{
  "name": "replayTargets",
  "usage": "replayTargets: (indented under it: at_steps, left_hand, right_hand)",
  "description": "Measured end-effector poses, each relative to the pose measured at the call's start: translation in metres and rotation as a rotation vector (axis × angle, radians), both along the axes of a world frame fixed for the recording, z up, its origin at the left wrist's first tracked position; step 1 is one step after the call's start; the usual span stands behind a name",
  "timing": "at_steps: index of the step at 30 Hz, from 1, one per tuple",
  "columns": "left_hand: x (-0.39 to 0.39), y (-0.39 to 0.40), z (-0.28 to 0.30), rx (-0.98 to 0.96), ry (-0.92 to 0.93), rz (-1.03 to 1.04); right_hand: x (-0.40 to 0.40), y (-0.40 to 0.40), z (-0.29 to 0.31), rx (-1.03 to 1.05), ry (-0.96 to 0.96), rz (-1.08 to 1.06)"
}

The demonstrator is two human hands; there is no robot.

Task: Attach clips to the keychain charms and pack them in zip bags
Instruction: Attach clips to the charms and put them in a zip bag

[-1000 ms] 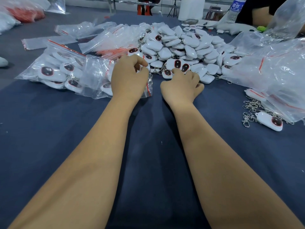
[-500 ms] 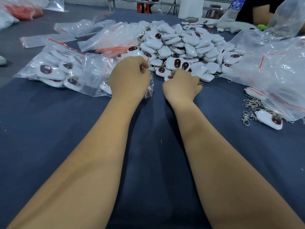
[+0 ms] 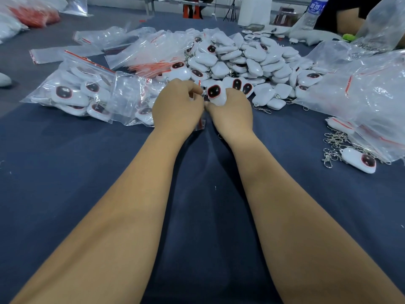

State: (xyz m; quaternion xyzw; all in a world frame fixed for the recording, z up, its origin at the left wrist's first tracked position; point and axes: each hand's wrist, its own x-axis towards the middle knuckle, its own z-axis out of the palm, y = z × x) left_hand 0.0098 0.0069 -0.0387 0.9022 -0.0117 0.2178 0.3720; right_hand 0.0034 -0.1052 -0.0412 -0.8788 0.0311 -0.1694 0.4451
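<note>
right hand (image 3: 230, 110) grips white charm (image 3: 215, 95) | left hand (image 3: 177, 108) fingers curled, pinching something unclear beside it | charm pile (image 3: 247, 62) just beyond both hands

A clear water bottle (image 3: 313, 13) stands at the far right of the dark blue tablecloth (image 3: 54, 172); a small green object (image 3: 348, 37) lies nearby.

We see a dark blue cloth-covered table (image 3: 65, 183) bearing a central heap of white keychain charms (image 3: 252, 62), filled zip bags (image 3: 87, 93) toward its left edge, and loose metal clips (image 3: 333, 145) by its right edge.
</note>
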Motion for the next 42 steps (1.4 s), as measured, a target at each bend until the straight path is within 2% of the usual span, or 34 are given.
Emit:
replayTargets:
  at_steps: [5, 13, 20, 33, 42]
  left_hand:
    - [0.001, -0.001, 0.0, -0.012, 0.004, 0.013]
    - [0.001, -0.002, -0.001, -0.057, -0.004, 0.016]
    - [0.001, -0.002, 0.001, -0.12, 0.006, 0.009]
    - [0.0, -0.001, -0.001, -0.11, -0.006, -0.014]
    - [0.001, -0.002, 0.001, -0.089, 0.015, -0.001]
  right_hand:
    - [0.0, 0.009, 0.003, 0.334, -0.036, 0.079]
    - [-0.001, 0.007, 0.01, 0.62, 0.069, 0.168]
    - [-0.001, 0.006, 0.006, 0.591, -0.009, 0.218]
    - [0.008, 0.006, -0.002, 0.624, 0.031, 0.194]
    - [0.004, 0.004, 0.002, 0.561, 0.021, 0.233]
